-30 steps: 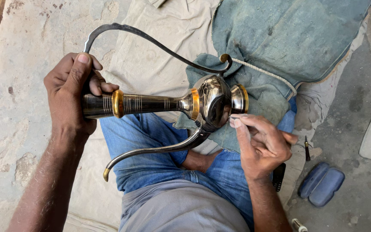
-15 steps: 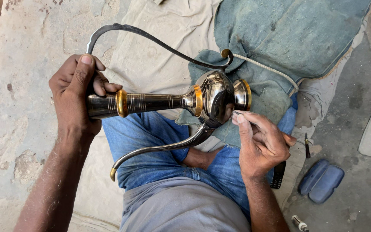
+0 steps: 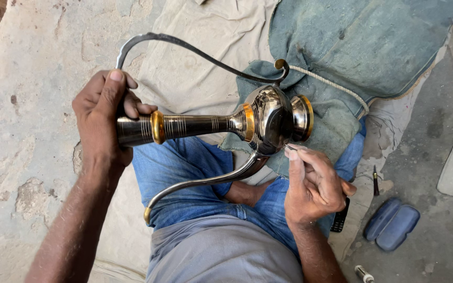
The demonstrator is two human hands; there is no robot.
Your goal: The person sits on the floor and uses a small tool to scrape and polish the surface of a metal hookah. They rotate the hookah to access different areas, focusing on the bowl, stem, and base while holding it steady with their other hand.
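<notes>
Metal ewer (image 3: 268, 118) being held horizontal above lap, neck pointing left, foot ring right. Left hand (image 3: 103, 118) clenched round neck end, near gold band. Right hand (image 3: 315, 183) pinching thin pointed tool (image 3: 291, 149), tip being applied to underside of bulb. Fine line groups already showing on neck; bulb surface appearing mostly plain, so judged part-way. Green cloth (image 3: 373, 47) lying beyond on floor.

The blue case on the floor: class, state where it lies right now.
In the head view the blue case lies on the grey floor at lower right, beyond the right hand, beside a dark phone.
</notes>
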